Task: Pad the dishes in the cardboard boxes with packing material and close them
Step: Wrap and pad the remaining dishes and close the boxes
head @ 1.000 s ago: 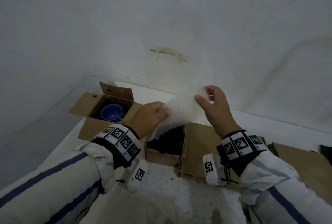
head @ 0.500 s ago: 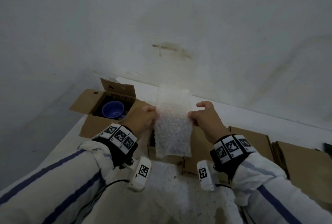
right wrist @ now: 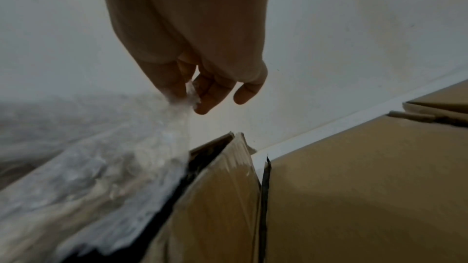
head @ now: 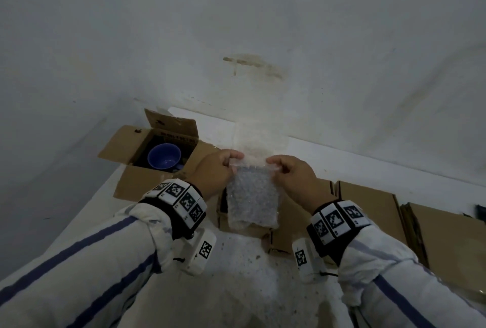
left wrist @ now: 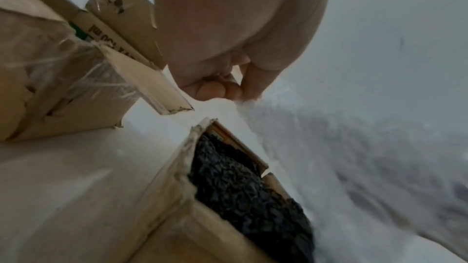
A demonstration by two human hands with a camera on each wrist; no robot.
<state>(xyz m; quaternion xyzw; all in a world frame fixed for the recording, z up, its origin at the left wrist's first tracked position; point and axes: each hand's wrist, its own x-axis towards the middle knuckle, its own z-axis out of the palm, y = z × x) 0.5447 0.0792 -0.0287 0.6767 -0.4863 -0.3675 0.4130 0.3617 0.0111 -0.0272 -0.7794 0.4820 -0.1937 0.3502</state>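
Where white wall [head: 315,25] meets table [head: 236,262], boxes [head: 157,159].

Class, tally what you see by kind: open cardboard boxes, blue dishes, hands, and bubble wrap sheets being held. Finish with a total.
Open cardboard boxes: 2, left box and middle box
Blue dishes: 1, blue dish
Hands: 2, left hand and right hand
Held bubble wrap sheets: 1, bubble wrap sheet
Total: 6

White sleeves [head: 86,262] — blue-striped — with black wristbands [head: 178,206] carrying checkered tags.
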